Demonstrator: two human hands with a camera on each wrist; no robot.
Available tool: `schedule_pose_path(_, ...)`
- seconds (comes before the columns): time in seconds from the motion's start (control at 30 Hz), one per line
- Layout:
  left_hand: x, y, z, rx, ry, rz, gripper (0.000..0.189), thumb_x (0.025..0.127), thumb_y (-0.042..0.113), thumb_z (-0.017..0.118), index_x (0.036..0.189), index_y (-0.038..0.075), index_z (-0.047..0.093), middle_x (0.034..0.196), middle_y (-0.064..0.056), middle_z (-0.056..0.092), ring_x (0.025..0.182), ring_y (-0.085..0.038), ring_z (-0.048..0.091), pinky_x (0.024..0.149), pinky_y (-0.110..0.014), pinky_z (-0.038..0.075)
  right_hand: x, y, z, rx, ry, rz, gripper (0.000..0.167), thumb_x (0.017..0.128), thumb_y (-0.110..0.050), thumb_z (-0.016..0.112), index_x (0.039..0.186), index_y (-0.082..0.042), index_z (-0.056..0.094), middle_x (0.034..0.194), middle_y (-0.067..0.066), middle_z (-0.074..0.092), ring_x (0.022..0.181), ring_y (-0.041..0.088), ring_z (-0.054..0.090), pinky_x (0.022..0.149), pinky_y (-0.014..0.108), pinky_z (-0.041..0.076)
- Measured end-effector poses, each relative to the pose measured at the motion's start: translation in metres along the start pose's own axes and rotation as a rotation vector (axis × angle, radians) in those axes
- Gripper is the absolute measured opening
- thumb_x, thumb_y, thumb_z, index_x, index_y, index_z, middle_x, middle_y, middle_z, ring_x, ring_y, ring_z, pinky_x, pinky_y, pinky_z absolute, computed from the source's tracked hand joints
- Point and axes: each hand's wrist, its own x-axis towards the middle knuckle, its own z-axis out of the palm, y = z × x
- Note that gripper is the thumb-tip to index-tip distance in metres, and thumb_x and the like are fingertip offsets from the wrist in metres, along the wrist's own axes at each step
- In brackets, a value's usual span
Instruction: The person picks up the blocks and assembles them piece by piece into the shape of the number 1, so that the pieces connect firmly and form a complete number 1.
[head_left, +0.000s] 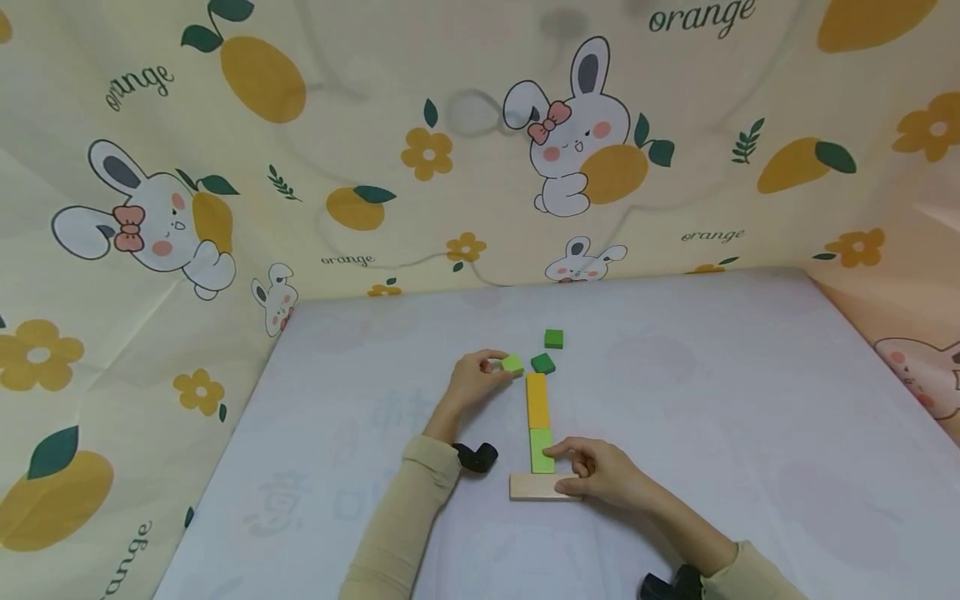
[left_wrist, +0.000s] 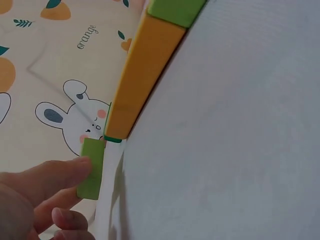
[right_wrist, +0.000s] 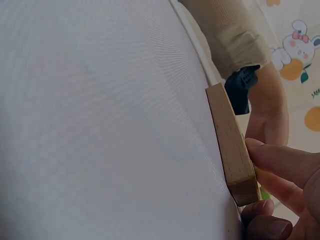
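Note:
My left hand (head_left: 474,379) pinches a small light green block (head_left: 512,364) between thumb and fingertips, just left of the row's far end. That row has a long yellow block (head_left: 537,401) lying end to end with a light green rectangular block (head_left: 542,451). A plain wooden block (head_left: 534,487) lies crosswise at the near end, forming an upside-down T. My right hand (head_left: 603,473) has its thumb on the wooden block's right part and its index fingertip at the light green rectangular block's right edge. In the right wrist view, the curled fingers (right_wrist: 267,222) are by the wooden block's end.
A dark green block (head_left: 543,363) lies just beyond the yellow block, turned at an angle. Farther back is a mid-green block (head_left: 553,338). Black wrist devices (head_left: 477,457) sit at both sleeves. A printed cloth (head_left: 480,167) hangs behind the white table (head_left: 712,375).

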Motion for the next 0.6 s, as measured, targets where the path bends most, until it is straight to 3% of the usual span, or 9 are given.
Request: schedule_pose_path(0.6, 0.0084, 0.0016, 0.0105, 0.039, -0.016, 0.005, 0.037, 0.082, 0.019, 0.074, 0.116, 0.005, 0.068, 0.063, 0.004, 0.04, 0.059, -0.01, 0.035, 0.057, -0.02, 0.028, -0.0007, -0.0001, 0.0001, -0.001, -0.001, -0.007, 0.041, 0.08, -0.019, 0.077, 0.116, -0.003, 0.065, 0.064, -0.007, 0.04, 0.057, -0.002, 0.033, 0.055, 0.018, 0.03)
